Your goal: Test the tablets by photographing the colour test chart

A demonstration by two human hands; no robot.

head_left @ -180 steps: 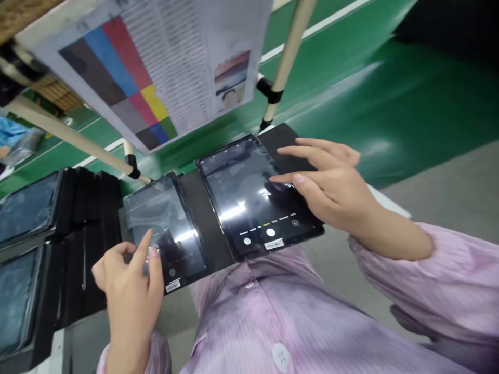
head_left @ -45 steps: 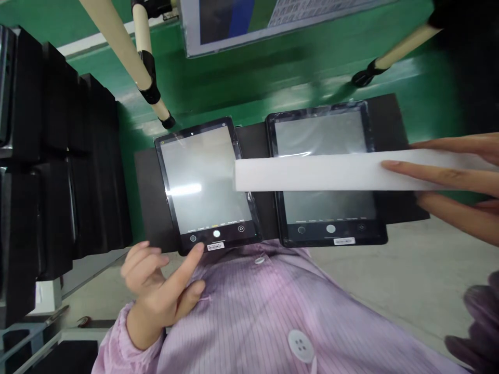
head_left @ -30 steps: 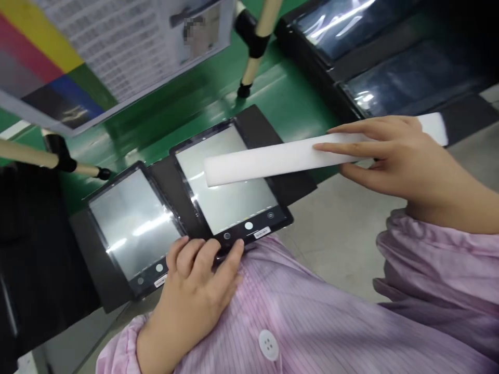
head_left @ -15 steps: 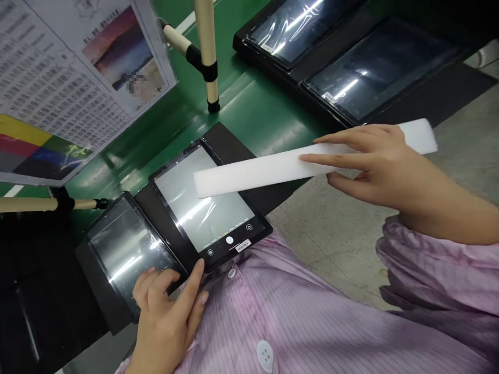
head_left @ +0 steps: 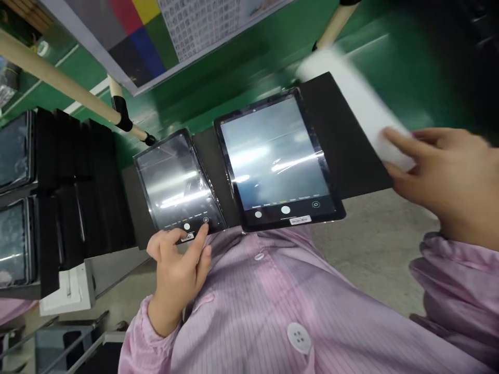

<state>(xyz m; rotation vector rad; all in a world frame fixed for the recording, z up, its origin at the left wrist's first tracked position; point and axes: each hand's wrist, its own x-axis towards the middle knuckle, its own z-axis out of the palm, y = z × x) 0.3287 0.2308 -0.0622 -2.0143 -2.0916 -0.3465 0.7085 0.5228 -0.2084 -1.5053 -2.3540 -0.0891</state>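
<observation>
Two tablets lie side by side on a black mat. My left hand is at the lower edge of the left tablet, its index fingertip on or just over the round camera-switch icon. That hand holds nothing and its fingers are apart. To its right, the other tablet shows a camera screen with a pale picture, and a barcode label sits near its lower edge. My right hand, blurred by motion, grips the near end of a long white foam strip that slants up and left over the mat.
A printed colour chart stands behind the tablets on a frame of beige pipes. At the left, black trays are stacked beside more tablets. The bench top is green.
My view has turned towards the left. The foam strip has swung off the right tablet to the right. My left finger has moved onto the left tablet, whose screen now shows camera controls.
</observation>
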